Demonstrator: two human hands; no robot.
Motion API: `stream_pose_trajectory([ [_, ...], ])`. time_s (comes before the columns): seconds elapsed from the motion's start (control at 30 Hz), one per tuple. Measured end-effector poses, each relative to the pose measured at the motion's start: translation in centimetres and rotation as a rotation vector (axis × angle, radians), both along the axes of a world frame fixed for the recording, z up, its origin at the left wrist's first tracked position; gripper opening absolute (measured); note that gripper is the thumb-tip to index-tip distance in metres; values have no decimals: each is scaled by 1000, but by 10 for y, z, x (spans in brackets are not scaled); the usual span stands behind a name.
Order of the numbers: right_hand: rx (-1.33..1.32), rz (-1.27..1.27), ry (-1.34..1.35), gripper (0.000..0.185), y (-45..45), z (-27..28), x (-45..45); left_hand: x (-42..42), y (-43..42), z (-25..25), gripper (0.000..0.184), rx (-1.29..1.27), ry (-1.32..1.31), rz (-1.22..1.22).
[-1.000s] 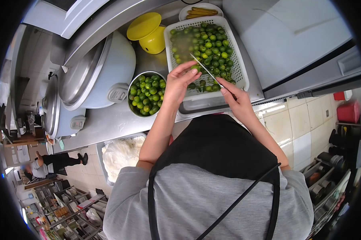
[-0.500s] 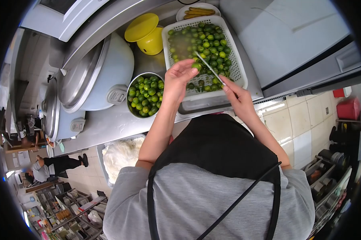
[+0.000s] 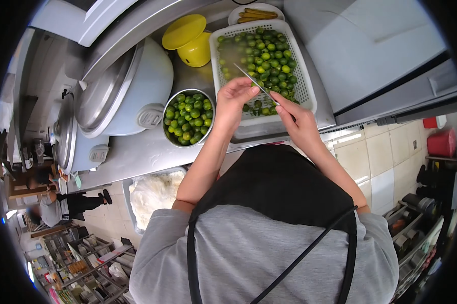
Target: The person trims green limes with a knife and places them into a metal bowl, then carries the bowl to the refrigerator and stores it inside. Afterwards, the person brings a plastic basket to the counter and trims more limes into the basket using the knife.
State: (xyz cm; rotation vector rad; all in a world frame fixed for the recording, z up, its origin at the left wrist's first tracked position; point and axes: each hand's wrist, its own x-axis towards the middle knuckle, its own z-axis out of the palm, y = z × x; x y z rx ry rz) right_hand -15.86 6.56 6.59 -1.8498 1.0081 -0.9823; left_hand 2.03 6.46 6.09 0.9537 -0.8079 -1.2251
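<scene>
Knife [image 3: 249,76] is gripped by the right hand [image 3: 298,120] at upper centre of the frame, over the white basket [image 3: 301,71]; beside the blade, a mostly hidden lime [image 3: 254,84] is pinched by the left hand [image 3: 232,104].

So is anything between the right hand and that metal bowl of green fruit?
Yes: in this view, the left hand and wrist stand in the straight path from the right hand to the metal bowl.

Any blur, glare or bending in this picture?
Head view: a hazy patch blurs green citrus fruit in the upper left of the white basket; head view: glare on the floor tiles; head view: wide-angle distortion tips the background person sideways.
</scene>
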Motion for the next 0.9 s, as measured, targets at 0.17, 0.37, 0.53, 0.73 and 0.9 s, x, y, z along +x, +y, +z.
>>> stream_pose_trajectory([
  [0.17, 39, 68, 87, 29, 1, -4, -3, 39, 0, -5, 20, 92, 262, -13],
  [0.37, 104, 13, 57, 30, -1, -22, -25, 144, 19, -7, 25, 222, -828, 365],
  [0.53, 215, -104, 131, 30, -13, -9, -41, 119, 8, -7, 20, 169, -1543, 424],
  [0.73, 96, -101, 60, 30, -18, -2, -33, 26, -58, -43, 16, 441, -1808, -139],
  [0.9, 78, -92, 4, 30, -12, -2, -31, 26, -79, -71, 25, 508, -1816, -285],
])
